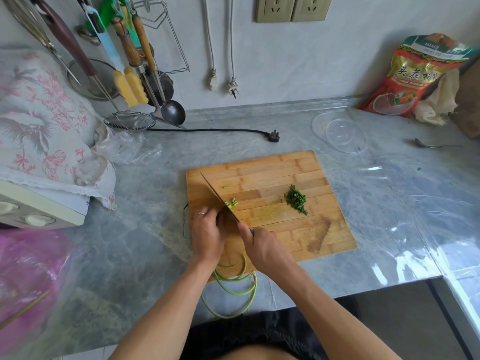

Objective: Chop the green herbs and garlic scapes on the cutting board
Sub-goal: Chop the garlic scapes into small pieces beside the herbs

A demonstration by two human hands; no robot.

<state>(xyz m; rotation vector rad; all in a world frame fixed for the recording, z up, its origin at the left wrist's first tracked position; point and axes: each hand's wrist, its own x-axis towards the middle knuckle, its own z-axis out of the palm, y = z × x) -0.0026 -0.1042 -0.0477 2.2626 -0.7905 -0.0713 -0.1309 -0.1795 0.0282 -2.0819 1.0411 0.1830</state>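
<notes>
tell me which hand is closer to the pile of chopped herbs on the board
Right. The right hand, gripping the knife, sits below and left of the chopped herbs. The left hand, holding down the garlic scapes, is farther left, beyond the blade.

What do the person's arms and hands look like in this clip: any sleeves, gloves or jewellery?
Both forearms are bare up to the bottom edge of the picture, with no sleeves, gloves or watch showing. The left hand wears a thin, pale, plain ring on one finger. The right hand shows no ring or other marking from this angle.
</notes>
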